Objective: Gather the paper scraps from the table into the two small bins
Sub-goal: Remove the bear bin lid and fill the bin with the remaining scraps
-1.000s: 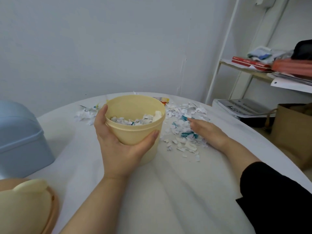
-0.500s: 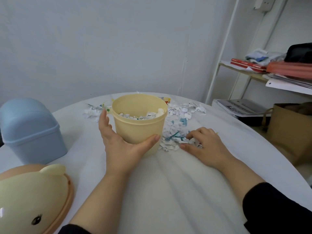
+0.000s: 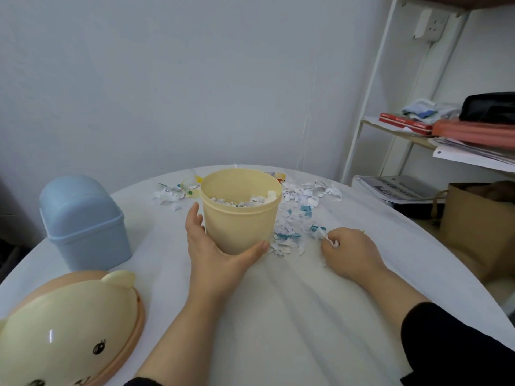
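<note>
A yellow bin (image 3: 242,218) stands open on the white table (image 3: 292,316), partly filled with paper scraps. My left hand (image 3: 214,252) grips its lower wall from the near side, thumb to the right. Loose white and teal paper scraps (image 3: 289,232) lie to the right of the bin and behind it, with another patch (image 3: 171,193) at the back left. My right hand (image 3: 349,253) rests on the table right of the scraps, fingers curled around a small bunch of them. A blue bin (image 3: 80,221) with a domed lid stands at the left.
The yellow bin's bear-faced lid (image 3: 67,330) lies at the near left edge. To the right of the table are a white shelf (image 3: 418,135) with books and papers, and a brown paper bag (image 3: 479,218) on the floor.
My right hand has raked scraps toward me and curled closed around some. The yellow bin has been set lower on the table, and the view has tilted so the blue bin and lid show more.
</note>
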